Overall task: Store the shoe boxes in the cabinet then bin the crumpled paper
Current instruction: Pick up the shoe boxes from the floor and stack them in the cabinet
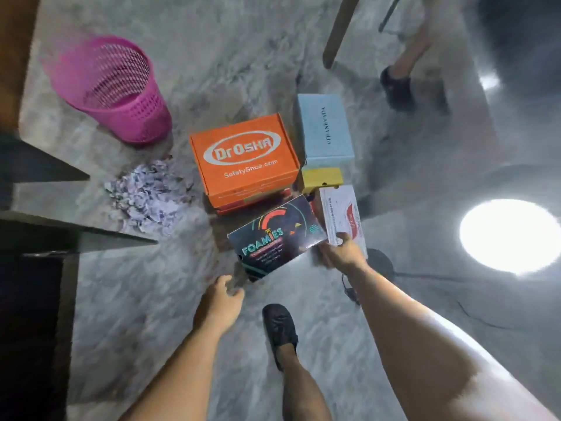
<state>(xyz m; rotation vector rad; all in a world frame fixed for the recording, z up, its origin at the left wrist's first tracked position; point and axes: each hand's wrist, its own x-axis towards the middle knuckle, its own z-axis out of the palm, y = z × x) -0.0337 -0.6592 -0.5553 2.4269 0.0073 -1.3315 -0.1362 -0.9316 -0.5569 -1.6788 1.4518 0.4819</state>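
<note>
Marbled floor carries the stacked shoe boxes. Right hand, fingers curled, grips the dark Foamies box by its corner to lift it; left hand reaches in, slack and empty, likely to steady it.

**Lettering read on the shoe boxes**

On the lid of the orange box "Dr OSHA" is printed in a white oval, with "SafetyShoe.com" beneath it. "FOAMIES" is read in teal letters on the dark box — the smaller lines below are blurred. Thin lettering is set along the pale blue box and red print on the white box — neither can be made out.
</note>
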